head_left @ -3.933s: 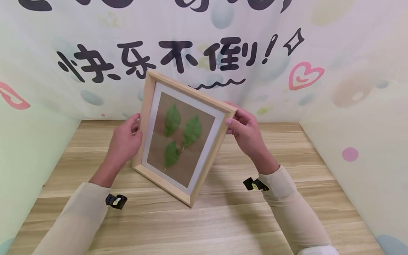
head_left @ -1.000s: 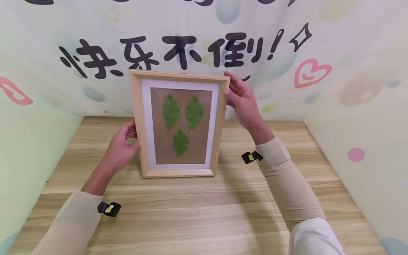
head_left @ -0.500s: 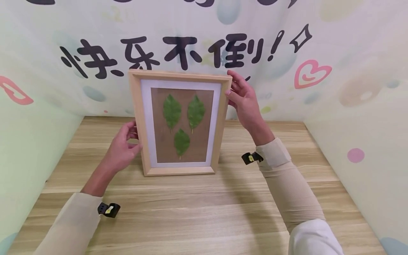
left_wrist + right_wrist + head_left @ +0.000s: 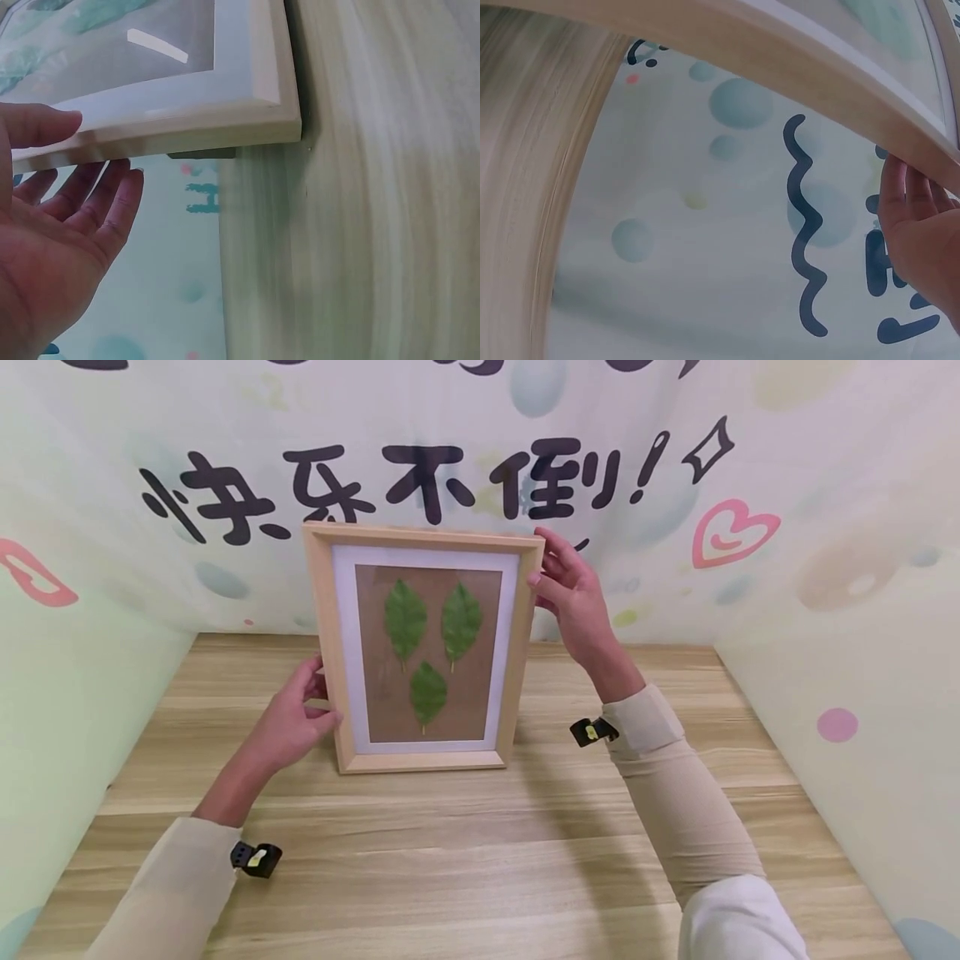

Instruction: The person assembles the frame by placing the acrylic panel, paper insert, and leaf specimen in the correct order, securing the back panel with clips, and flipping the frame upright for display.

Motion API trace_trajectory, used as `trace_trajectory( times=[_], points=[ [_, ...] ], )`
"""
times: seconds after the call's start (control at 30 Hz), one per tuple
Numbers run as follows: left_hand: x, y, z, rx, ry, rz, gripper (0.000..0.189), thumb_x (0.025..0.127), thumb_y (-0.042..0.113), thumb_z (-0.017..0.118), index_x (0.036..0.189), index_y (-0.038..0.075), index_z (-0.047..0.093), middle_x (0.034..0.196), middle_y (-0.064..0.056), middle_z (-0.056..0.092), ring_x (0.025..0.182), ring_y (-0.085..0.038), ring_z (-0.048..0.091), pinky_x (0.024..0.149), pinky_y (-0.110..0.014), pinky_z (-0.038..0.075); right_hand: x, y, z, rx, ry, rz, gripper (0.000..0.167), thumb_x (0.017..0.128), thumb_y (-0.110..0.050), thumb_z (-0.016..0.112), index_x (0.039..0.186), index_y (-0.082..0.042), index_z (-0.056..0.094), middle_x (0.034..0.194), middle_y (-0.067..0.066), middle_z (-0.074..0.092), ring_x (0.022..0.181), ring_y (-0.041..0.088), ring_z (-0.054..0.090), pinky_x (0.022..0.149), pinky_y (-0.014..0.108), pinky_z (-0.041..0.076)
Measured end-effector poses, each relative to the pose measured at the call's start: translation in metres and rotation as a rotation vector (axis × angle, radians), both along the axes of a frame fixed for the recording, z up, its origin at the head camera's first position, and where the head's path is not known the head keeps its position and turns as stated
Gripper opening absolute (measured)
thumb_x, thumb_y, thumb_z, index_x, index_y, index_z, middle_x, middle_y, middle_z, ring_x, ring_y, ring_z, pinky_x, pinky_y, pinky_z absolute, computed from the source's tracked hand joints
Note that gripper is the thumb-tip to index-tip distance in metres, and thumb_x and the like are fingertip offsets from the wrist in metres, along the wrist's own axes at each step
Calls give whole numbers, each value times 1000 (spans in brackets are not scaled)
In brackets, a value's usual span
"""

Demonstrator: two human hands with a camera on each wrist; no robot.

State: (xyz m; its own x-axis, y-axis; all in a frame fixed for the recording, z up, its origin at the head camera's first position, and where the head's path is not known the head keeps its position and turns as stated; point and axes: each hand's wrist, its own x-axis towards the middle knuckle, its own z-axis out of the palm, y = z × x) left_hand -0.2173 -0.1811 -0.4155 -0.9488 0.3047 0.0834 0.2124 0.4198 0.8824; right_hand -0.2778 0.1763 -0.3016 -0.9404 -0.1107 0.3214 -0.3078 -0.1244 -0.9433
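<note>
A light wooden picture frame (image 4: 422, 762) stands nearly upright on the table, leaning slightly back. Behind its glass are three green leaves (image 4: 428, 693) on brown backing, bordered by a white mat (image 4: 426, 747). My left hand (image 4: 288, 722) holds its left side low down, thumb at the front edge. In the left wrist view, the left hand (image 4: 56, 247) has its thumb over the front of the frame (image 4: 172, 127) and its fingers at the back edge. My right hand (image 4: 576, 602) grips the upper right corner; in the right wrist view, the right hand's fingers (image 4: 895, 191) reach behind it.
The wood-grain table (image 4: 420, 868) spreads in front and to both sides. A printed backdrop (image 4: 480, 410) with black characters and a pink heart (image 4: 735, 535) rises close behind the frame. Pale side walls (image 4: 862, 610) border the table left and right. Black straps (image 4: 257, 859) circle both wrists.
From a tilted, turned position, the picture frame has come level, facing me. In the last half second my left hand slides slightly down its side, its thumb moving onto the front edge.
</note>
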Motion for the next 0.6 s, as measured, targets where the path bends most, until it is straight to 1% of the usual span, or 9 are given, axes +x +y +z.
trace_trajectory(
  times=[0.17,0.23,0.3,0.43,0.53,0.6],
  points=[
    [-1,-5,5,-11,40,1,75,91,1,63,152,1,19,133,-27,49,119,-40,51,97,-54,45,1,8,0,48,6,-38,52,95,-3,52,145,-7,42,143,13,51,123,23,54,82,28,53],
    [-1,-9,9,-27,66,-1,75,91,5,65,151,1,21,134,-28,48,120,-41,50,97,-56,43,1,12,0,71,8,-43,51,96,-5,52,145,-7,42,145,13,49,125,23,53,83,28,54],
    [-1,-15,13,-52,91,-3,74,91,6,65,151,2,23,135,-28,48,120,-43,50,97,-57,43,2,17,0,111,14,-49,50,97,-7,52,145,-6,42,146,13,48,123,23,55,85,30,54],
    [1,-28,19,-132,150,0,72,91,9,66,151,2,26,138,-28,46,122,-46,48,96,-60,42,1,24,0,238,37,-56,48,98,-11,52,145,-7,42,145,12,49,117,23,59,87,31,54],
    [4,-40,22,-215,165,1,72,93,17,66,151,3,26,142,-29,44,126,-48,44,98,-62,39,1,27,1,355,44,-62,50,99,-15,54,146,-8,41,145,12,49,123,23,56,89,30,51],
    [6,-47,24,-285,169,6,73,94,24,65,151,3,25,144,-29,41,129,-49,40,99,-64,35,1,29,0,438,38,-62,52,99,-19,55,147,-8,39,145,12,49,130,25,51,96,32,48]
  ],
)
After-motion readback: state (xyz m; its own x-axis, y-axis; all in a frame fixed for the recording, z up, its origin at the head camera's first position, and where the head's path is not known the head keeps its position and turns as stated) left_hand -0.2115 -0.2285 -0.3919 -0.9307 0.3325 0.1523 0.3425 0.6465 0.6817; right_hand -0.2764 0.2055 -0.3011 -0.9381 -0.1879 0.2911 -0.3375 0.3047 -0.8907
